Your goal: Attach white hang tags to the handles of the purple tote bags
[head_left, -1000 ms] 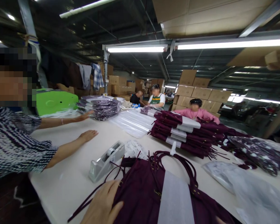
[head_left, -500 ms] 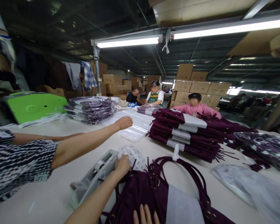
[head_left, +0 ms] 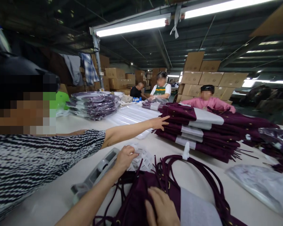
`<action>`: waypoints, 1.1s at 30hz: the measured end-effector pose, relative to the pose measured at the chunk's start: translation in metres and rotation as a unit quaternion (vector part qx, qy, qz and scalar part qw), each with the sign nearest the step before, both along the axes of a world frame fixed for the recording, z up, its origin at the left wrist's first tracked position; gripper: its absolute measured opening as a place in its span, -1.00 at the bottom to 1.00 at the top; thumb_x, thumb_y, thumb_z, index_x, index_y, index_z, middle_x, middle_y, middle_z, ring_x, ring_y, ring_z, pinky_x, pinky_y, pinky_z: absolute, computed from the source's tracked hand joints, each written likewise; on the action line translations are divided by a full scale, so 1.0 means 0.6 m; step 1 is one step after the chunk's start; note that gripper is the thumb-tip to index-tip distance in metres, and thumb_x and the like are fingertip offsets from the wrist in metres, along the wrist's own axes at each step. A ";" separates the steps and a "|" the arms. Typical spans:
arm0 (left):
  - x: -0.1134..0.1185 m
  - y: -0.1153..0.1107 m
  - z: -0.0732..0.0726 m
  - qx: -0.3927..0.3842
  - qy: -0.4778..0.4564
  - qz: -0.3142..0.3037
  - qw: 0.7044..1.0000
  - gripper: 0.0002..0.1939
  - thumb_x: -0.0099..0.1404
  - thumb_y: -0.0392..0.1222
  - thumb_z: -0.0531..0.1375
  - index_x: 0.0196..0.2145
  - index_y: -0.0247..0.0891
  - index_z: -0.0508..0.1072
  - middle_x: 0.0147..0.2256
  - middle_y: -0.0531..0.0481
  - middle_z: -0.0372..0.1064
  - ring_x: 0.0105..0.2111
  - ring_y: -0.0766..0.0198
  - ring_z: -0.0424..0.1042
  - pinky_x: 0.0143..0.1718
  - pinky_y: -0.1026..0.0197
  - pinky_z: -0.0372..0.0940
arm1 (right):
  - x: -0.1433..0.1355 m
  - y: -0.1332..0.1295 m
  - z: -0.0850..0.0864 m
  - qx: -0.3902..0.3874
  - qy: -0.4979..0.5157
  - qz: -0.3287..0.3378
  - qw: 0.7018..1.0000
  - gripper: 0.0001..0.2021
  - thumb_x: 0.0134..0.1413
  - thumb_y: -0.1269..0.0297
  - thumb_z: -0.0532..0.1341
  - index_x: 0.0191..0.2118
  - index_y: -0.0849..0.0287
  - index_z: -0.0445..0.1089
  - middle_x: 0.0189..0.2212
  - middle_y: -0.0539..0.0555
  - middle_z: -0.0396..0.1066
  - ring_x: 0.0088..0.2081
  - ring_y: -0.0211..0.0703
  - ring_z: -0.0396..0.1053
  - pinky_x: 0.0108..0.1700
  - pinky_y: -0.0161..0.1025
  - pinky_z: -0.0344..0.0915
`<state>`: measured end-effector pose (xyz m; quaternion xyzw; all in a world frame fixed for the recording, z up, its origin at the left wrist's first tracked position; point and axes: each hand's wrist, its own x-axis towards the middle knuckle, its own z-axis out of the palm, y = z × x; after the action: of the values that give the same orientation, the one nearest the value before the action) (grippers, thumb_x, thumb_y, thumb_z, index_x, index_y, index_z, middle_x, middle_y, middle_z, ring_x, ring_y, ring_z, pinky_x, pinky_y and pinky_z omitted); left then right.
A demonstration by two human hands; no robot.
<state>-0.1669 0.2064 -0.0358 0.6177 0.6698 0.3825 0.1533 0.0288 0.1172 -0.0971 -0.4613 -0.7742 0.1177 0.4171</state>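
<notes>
The person's right hand [head_left: 163, 205] is resting on a burgundy fabric bag [head_left: 141, 188], grip loosely spread, the bag lying nearest on the white surface [head_left: 52, 201] with a pale band [head_left: 198, 208] across it. Just beyond, the left hand [head_left: 126, 158] is curling its grip over printed white labels [head_left: 145, 160] beside a tape dispenser [head_left: 94, 175]; whether it is pinching one cannot be told. Farther off, a co-worker's hand [head_left: 159, 123] is extending spread fingers at a stack of burgundy bags [head_left: 217, 135].

Tube lights [head_left: 132, 27] glow beneath a dark ceiling [head_left: 191, 40]. Cardboard boxes [head_left: 209, 79] stand stacked behind the pale worktop [head_left: 73, 122], and clothes [head_left: 72, 69] hang near a metal post [head_left: 96, 53].
</notes>
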 end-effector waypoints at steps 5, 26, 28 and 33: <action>0.007 0.003 0.036 -0.015 -0.219 -0.080 0.972 -0.85 0.00 -0.17 0.15 -0.49 -0.33 0.39 -0.45 0.01 0.36 -0.38 0.26 0.33 -0.25 0.19 0.24 | -0.073 0.122 0.082 -0.279 0.189 0.092 0.937 -0.67 -0.13 0.24 0.17 -0.16 0.20 0.31 -0.32 0.07 0.40 -0.45 -0.19 0.32 -0.39 -0.23 0.27; -0.012 -0.057 0.045 -0.059 -0.231 -0.046 0.970 -0.70 0.01 0.00 0.08 -0.67 -0.26 0.16 -0.69 0.17 0.00 -0.64 0.43 -0.01 -0.61 0.31 -0.08 | -0.085 0.109 0.074 -0.136 -0.148 0.149 0.968 -0.67 0.04 0.25 0.08 -0.08 0.28 0.30 -0.06 0.24 0.32 -0.03 0.09 0.21 -0.03 0.04 0.05; -0.026 -0.084 0.048 -0.047 -0.186 -0.021 0.981 -0.69 0.04 0.00 0.04 -0.68 -0.24 0.12 -0.68 0.16 -0.04 -0.62 0.41 -0.01 -0.58 0.30 -0.07 | -0.101 0.099 0.074 -0.106 -0.239 0.130 0.956 -0.62 0.04 0.23 0.09 -0.02 0.29 0.26 -0.08 0.25 0.34 -0.06 0.13 0.23 -0.08 0.06 0.07; -0.057 -0.175 0.035 -0.040 -0.105 0.068 0.991 -0.67 0.09 0.03 -0.02 -0.67 -0.23 0.09 -0.66 0.14 -0.03 -0.59 0.37 0.02 -0.54 0.29 -0.04 | -0.119 0.109 0.085 -0.131 -0.353 0.164 0.912 -0.77 -0.13 0.39 0.12 -0.28 0.15 0.44 -0.32 0.12 0.42 -0.18 0.03 0.27 -0.18 -0.07 0.08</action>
<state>-0.2012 0.1015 -0.0149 0.5202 0.7051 0.4283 0.2210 -0.0426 0.1823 -0.0462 -0.3895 -0.9135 0.1143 0.0276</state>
